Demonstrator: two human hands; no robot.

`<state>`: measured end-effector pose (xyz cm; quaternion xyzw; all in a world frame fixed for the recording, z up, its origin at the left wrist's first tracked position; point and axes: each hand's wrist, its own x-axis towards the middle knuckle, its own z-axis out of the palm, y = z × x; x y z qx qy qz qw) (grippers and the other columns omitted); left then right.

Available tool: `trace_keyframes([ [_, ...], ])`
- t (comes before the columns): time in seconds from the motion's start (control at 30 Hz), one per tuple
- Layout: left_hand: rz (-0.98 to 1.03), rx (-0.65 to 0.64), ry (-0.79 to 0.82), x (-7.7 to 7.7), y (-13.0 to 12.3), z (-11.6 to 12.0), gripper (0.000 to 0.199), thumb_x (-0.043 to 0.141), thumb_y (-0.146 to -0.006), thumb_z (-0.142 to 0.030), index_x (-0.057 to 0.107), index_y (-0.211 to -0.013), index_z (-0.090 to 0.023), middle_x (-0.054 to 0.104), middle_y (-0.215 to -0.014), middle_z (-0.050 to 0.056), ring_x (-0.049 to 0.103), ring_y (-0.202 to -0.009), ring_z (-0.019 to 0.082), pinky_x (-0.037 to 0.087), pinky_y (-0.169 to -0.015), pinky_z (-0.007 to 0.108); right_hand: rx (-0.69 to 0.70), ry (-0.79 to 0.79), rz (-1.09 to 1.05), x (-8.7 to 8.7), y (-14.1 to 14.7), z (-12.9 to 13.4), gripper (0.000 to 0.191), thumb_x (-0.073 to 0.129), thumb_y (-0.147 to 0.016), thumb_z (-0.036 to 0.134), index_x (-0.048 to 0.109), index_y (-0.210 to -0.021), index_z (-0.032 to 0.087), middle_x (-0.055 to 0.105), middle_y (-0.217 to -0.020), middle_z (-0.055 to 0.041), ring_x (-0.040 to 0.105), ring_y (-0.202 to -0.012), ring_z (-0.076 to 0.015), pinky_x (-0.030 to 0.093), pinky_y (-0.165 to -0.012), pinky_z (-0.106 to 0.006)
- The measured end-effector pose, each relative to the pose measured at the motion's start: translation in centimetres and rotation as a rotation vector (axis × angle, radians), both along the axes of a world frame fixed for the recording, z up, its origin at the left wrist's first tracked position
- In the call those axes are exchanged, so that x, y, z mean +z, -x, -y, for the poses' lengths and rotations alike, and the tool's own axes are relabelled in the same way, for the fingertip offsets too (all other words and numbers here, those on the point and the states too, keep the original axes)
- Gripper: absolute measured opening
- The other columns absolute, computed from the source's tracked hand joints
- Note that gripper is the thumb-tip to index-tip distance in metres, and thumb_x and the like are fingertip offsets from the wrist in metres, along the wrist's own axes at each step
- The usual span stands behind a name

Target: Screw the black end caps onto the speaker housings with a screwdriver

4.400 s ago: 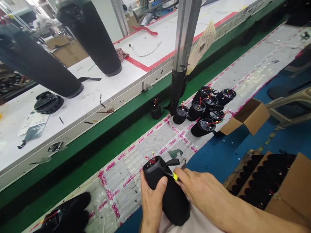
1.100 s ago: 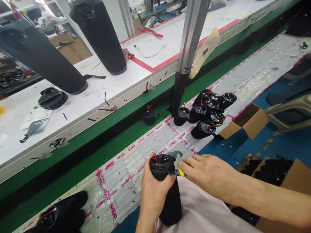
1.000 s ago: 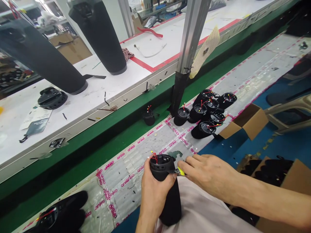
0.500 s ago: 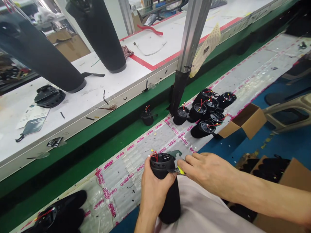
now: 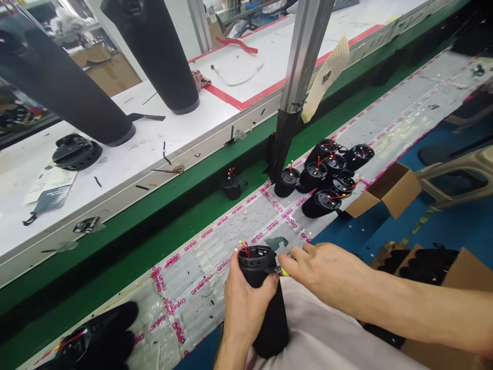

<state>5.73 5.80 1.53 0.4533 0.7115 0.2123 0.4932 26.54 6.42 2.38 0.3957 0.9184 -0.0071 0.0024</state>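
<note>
My left hand point(image 5: 246, 303) is wrapped round the upper part of a black cylindrical speaker body point(image 5: 272, 329), which leans against my clothing. Red and yellow wires point(image 5: 244, 249) stick up from its open top ring point(image 5: 257, 261). Beside that rim, my right hand point(image 5: 316, 267) is closed on a small tool with a yellow handle point(image 5: 284, 271); a metallic part of it meets the edge of the ring. The fingers cover most of the tool, so its exact kind is unclear.
Several similar black cylinders point(image 5: 321, 203) with wires stand on the plastic-covered bench point(image 5: 208, 252). Another cylinder point(image 5: 231, 186) stands on the green belt. A metal post point(image 5: 304, 56) rises ahead. Open cardboard boxes point(image 5: 400, 187) and a stool point(image 5: 462, 177) are at the right.
The speaker's lower end has shifted slightly right. My right hand and the yellow-handled tool have moved a little left, staying at the rim; my left hand keeps its hold.
</note>
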Motion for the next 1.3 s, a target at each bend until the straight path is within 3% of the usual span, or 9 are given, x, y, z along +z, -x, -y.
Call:
trace_keyframes([
  [0.13, 0.145, -0.006, -0.009, -0.7, 1.5, 0.4, 0.076, 0.077, -0.082, -0.040, 0.048, -0.151, -0.024, 0.063, -0.150, 0.013, 0.054, -0.142, 0.035, 0.036, -0.119, 0.048, 0.000, 0.056, -0.001, -0.1, 0.0, -0.4, 0.040, 0.063, -0.069, 0.002, 0.053, -0.103, 0.021, 0.061, -0.074, -0.0002, 0.055, -0.055, -0.0186, 0.014, -0.050, -0.037],
  [0.23, 0.307, -0.031, 0.000, -1.3, 2.3, 0.0, 0.078, 0.084, -0.076, -0.049, 0.055, -0.143, -0.022, 0.069, -0.141, 0.013, 0.060, -0.133, 0.036, 0.041, -0.114, 0.048, -0.012, 0.166, -0.082, -0.2, -0.2, -0.9, 0.027, 0.062, -0.084, 0.005, 0.053, -0.102, 0.022, 0.065, -0.078, 0.0010, 0.058, -0.057, -0.0171, 0.015, -0.051, -0.035],
  [0.37, 0.485, -0.001, 0.019, -1.5, 2.4, -0.4, 0.063, 0.085, -0.074, -0.055, 0.068, -0.122, -0.019, 0.077, -0.119, 0.011, 0.067, -0.114, 0.035, 0.048, -0.104, 0.045, -0.048, 0.301, -0.264, -0.2, -0.3, -1.6, 0.006, 0.057, -0.103, 0.020, 0.056, -0.109, 0.022, 0.070, -0.085, 0.0021, 0.065, -0.068, -0.0171, 0.024, -0.055, -0.032],
  [0.47, 0.455, 0.067, 0.019, -1.1, 2.1, -0.4, 0.062, 0.087, -0.071, -0.050, 0.068, -0.122, -0.021, 0.078, -0.117, 0.008, 0.068, -0.112, 0.032, 0.047, -0.102, 0.042, -0.077, 0.308, -0.269, 0.0, -0.3, -1.7, 0.005, 0.057, -0.105, 0.024, 0.057, -0.110, 0.022, 0.069, -0.084, 0.0017, 0.066, -0.068, -0.0178, 0.023, -0.056, -0.033],
  [0.63, 0.386, 0.012, -0.006, -0.3, 1.5, -0.4, 0.055, 0.086, -0.071, -0.043, 0.065, -0.117, -0.022, 0.076, -0.113, 0.005, 0.066, -0.109, 0.029, 0.046, -0.099, 0.040, -0.016, 0.268, -0.214, 0.2, 0.1, -1.5, 0.007, 0.057, -0.101, 0.015, 0.056, -0.103, 0.021, 0.067, -0.080, 0.0015, 0.062, -0.063, -0.0182, 0.020, -0.055, -0.034],
  [0.87, 0.345, 0.040, -0.018, 0.0, 1.1, -0.5, 0.052, 0.083, -0.069, -0.035, 0.064, -0.116, -0.022, 0.075, -0.111, 0.004, 0.065, -0.107, 0.029, 0.046, -0.096, 0.039, 0.020, 0.209, -0.211, -0.5, -0.1, -1.2, 0.017, 0.060, -0.095, 0.010, 0.053, -0.106, 0.022, 0.064, -0.080, 0.0026, 0.062, -0.062, -0.0195, 0.021, -0.054, -0.036],
  [1.1, 0.267, 0.071, -0.011, 0.8, 0.5, -0.5, 0.054, 0.082, -0.068, -0.037, 0.062, -0.116, -0.021, 0.074, -0.107, 0.004, 0.065, -0.102, 0.027, 0.047, -0.095, 0.039, -0.022, 0.152, -0.159, -1.1, 0.1, -0.5, 0.027, 0.064, -0.089, 0.006, 0.052, -0.107, 0.023, 0.061, -0.081, 0.0022, 0.062, -0.065, -0.0206, 0.024, -0.054, -0.036],
  [1.3, 0.235, 0.066, -0.020, 0.3, 0.8, -0.2, 0.059, 0.084, -0.069, -0.040, 0.061, -0.120, -0.021, 0.074, -0.110, 0.005, 0.065, -0.104, 0.027, 0.048, -0.096, 0.039, -0.042, 0.111, -0.150, -1.1, 0.3, -0.3, 0.031, 0.062, -0.085, 0.003, 0.052, -0.108, 0.022, 0.060, -0.082, 0.0008, 0.062, -0.067, -0.0211, 0.027, -0.055, -0.036],
])
